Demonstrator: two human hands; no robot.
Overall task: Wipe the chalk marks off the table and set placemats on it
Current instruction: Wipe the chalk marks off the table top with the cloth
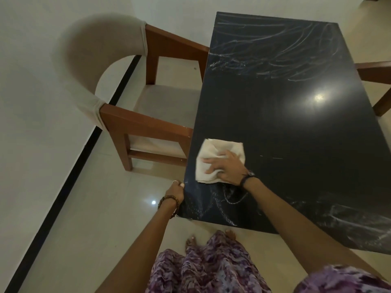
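On the dark tabletop [296, 132] the right hand [228, 168] presses a cream cloth [213, 157] flat-fingered near the left edge, the left hand [175, 190] gripping that edge, and the chalk marks [264, 58] at the far and near ends risk smearing if the cloth loads up.

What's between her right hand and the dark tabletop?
In the head view, a folded pale cloth lies between the right hand and the table; the fingers press flat on it.

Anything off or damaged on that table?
No damage visible. Only oddity: chalk scribbles cover the dark table at the far end and near edge. The right hand presses a cloth between them.
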